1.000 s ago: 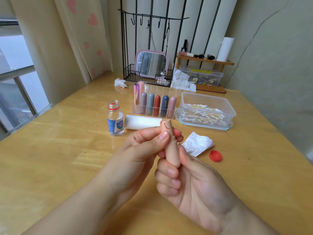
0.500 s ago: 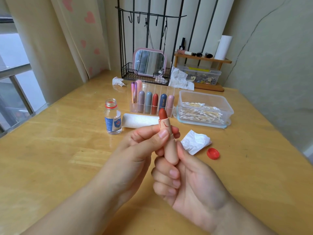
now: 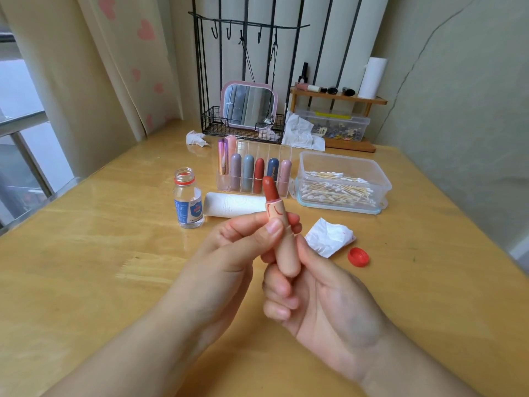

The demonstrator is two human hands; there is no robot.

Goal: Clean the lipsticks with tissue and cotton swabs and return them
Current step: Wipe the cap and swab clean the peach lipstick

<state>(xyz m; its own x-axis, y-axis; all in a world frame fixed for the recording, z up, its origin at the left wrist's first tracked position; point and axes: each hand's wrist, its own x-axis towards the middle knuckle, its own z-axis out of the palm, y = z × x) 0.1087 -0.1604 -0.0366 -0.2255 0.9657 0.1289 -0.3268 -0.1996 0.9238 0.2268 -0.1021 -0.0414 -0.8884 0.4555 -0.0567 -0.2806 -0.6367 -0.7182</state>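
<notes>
2 hands hold 1 peach lipstick [image 3: 284, 247] up over the wooden table [image 3: 86, 253], close to the person. The right hand [image 3: 312, 299] has its fingers curled round the bottom of the tube. The left hand [image 3: 229, 253] pinches the top part of the tube with its thumb and fingers. The brown-red stick [image 3: 270, 189] pokes out of the top, and there are red smears on the tube just under it.

Just past the hands, on the right, lies a crumpled tissue [image 3: 329, 236] with a red mark, and a red cap [image 3: 358, 257] sits just beside it. On the left stands a small open bottle [image 3: 187, 200]. A white paper roll [image 3: 234, 204] lies on its side next to the bottle.

Farther back is a clear holder [image 3: 282, 149] with 7 lipsticks standing in it. To its right is a clear box of cotton swabs [image 3: 337, 190]. At the far edge of the table are a pink mirror [image 3: 248, 104] in a black wire rack [image 3: 211, 121], 2 more crumpled tissues, and a small wooden shelf [image 3: 337, 96].
</notes>
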